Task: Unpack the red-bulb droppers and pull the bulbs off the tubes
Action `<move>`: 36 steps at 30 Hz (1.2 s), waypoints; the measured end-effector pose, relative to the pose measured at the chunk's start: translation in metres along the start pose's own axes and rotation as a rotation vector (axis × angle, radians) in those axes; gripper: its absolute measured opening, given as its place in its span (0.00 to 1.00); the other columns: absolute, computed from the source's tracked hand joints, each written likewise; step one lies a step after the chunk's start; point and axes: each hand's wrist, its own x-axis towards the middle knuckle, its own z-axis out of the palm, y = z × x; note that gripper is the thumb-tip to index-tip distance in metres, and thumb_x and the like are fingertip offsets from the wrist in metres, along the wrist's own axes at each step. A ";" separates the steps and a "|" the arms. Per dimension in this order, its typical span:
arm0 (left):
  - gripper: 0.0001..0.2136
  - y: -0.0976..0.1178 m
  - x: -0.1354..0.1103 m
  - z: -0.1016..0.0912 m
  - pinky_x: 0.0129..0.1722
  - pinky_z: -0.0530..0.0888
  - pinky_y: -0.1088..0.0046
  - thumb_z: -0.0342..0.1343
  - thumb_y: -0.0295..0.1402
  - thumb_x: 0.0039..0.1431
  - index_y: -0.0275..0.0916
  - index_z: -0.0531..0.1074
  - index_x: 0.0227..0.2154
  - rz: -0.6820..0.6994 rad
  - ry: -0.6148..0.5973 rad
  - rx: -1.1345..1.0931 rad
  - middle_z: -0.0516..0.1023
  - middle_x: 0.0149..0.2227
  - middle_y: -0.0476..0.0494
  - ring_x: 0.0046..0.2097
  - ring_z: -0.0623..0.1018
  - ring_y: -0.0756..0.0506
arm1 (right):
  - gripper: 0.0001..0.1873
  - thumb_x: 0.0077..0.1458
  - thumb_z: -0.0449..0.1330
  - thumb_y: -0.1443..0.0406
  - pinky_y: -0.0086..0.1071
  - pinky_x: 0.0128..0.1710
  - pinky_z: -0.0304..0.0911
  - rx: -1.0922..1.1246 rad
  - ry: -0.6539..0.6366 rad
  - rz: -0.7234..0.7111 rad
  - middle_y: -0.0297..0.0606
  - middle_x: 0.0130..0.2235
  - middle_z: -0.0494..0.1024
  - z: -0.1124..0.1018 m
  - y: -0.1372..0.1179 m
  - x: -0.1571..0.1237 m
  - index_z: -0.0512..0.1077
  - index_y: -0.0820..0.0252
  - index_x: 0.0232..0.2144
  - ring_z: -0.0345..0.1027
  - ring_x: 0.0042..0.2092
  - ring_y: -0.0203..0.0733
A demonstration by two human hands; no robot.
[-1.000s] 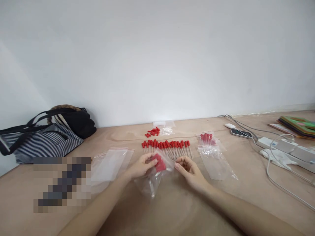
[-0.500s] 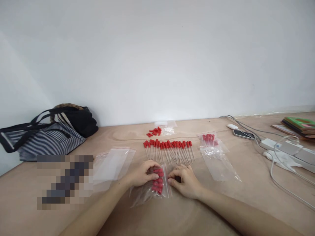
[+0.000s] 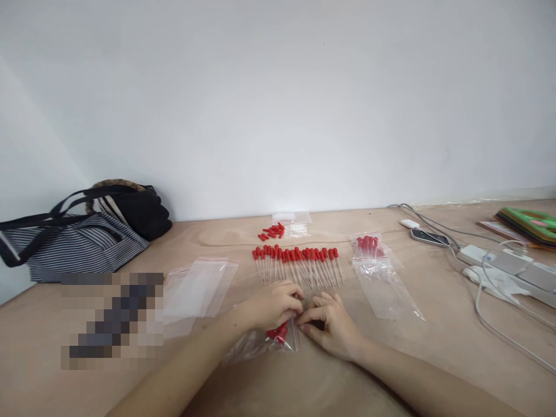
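Observation:
A clear zip bag (image 3: 260, 343) holding red-capped droppers lies on the wooden table in front of me. My left hand (image 3: 271, 306) presses down on the bag's top with curled fingers, covering most of the red caps. My right hand (image 3: 328, 323) pinches the bag's open edge right beside it, fingertips meeting the left hand's. Just beyond my hands lies a row of several loose droppers (image 3: 297, 265) with red bulbs. A small heap of red caps (image 3: 271, 232) sits farther back.
Empty clear bags (image 3: 195, 289) lie to the left and a filled dropper bag (image 3: 377, 272) to the right. A striped tote (image 3: 73, 243) rests at far left. A phone (image 3: 425, 236), power strip (image 3: 504, 260), cables and books (image 3: 527, 223) occupy the right.
The bag came down from being held up and now lies flat on the table. My left hand slid over its red caps and both hands closed together at its opening.

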 end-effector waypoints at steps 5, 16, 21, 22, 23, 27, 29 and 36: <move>0.06 -0.004 0.009 -0.003 0.31 0.66 0.76 0.57 0.24 0.50 0.37 0.70 0.21 0.114 -0.078 0.135 0.70 0.25 0.50 0.31 0.68 0.50 | 0.05 0.48 0.59 0.66 0.35 0.35 0.50 0.005 0.044 -0.140 0.32 0.28 0.72 0.000 0.008 -0.001 0.74 0.50 0.28 0.60 0.34 0.37; 0.09 -0.003 -0.015 0.013 0.33 0.64 0.75 0.45 0.22 0.56 0.36 0.68 0.25 0.130 0.136 0.049 0.71 0.27 0.47 0.31 0.67 0.50 | 0.07 0.52 0.55 0.68 0.31 0.31 0.50 -0.122 0.235 -0.519 0.32 0.26 0.71 0.002 0.011 0.003 0.73 0.54 0.28 0.56 0.30 0.34; 0.13 -0.001 -0.018 0.018 0.35 0.65 0.73 0.40 0.21 0.57 0.37 0.68 0.24 0.129 0.183 -0.011 0.72 0.28 0.46 0.32 0.68 0.49 | 0.06 0.51 0.56 0.67 0.31 0.31 0.49 -0.176 0.223 -0.582 0.31 0.25 0.70 0.002 0.011 0.003 0.73 0.53 0.26 0.56 0.31 0.33; 0.13 -0.001 -0.019 0.018 0.35 0.65 0.73 0.40 0.21 0.57 0.37 0.68 0.25 0.126 0.185 -0.021 0.72 0.28 0.46 0.32 0.68 0.49 | 0.06 0.51 0.56 0.67 0.31 0.31 0.49 -0.173 0.226 -0.584 0.31 0.25 0.70 0.002 0.012 0.003 0.73 0.53 0.26 0.56 0.31 0.33; 0.13 -0.001 -0.019 0.018 0.35 0.66 0.73 0.40 0.21 0.57 0.37 0.68 0.25 0.123 0.190 -0.031 0.72 0.28 0.45 0.32 0.68 0.49 | 0.06 0.51 0.56 0.67 0.31 0.31 0.49 -0.166 0.232 -0.578 0.31 0.25 0.70 0.003 0.012 0.003 0.73 0.54 0.26 0.56 0.30 0.33; 0.14 -0.001 -0.020 0.019 0.35 0.66 0.73 0.39 0.22 0.58 0.37 0.69 0.25 0.106 0.200 -0.052 0.73 0.29 0.44 0.32 0.68 0.49 | 0.06 0.51 0.56 0.66 0.31 0.31 0.50 -0.144 0.247 -0.541 0.32 0.25 0.70 0.004 0.013 0.002 0.73 0.54 0.26 0.56 0.30 0.33; 0.13 -0.001 -0.021 0.019 0.35 0.66 0.73 0.40 0.23 0.58 0.37 0.69 0.25 0.097 0.204 -0.054 0.73 0.28 0.44 0.32 0.69 0.49 | 0.06 0.51 0.56 0.67 0.31 0.31 0.50 -0.154 0.243 -0.548 0.32 0.25 0.70 0.004 0.012 0.003 0.73 0.53 0.27 0.56 0.30 0.33; 0.13 0.000 -0.021 0.020 0.36 0.67 0.74 0.40 0.23 0.59 0.36 0.69 0.26 0.097 0.224 -0.073 0.72 0.29 0.44 0.33 0.69 0.49 | 0.06 0.51 0.56 0.67 0.32 0.30 0.47 -0.149 0.272 -0.599 0.30 0.25 0.71 0.002 0.008 0.004 0.71 0.55 0.24 0.55 0.30 0.33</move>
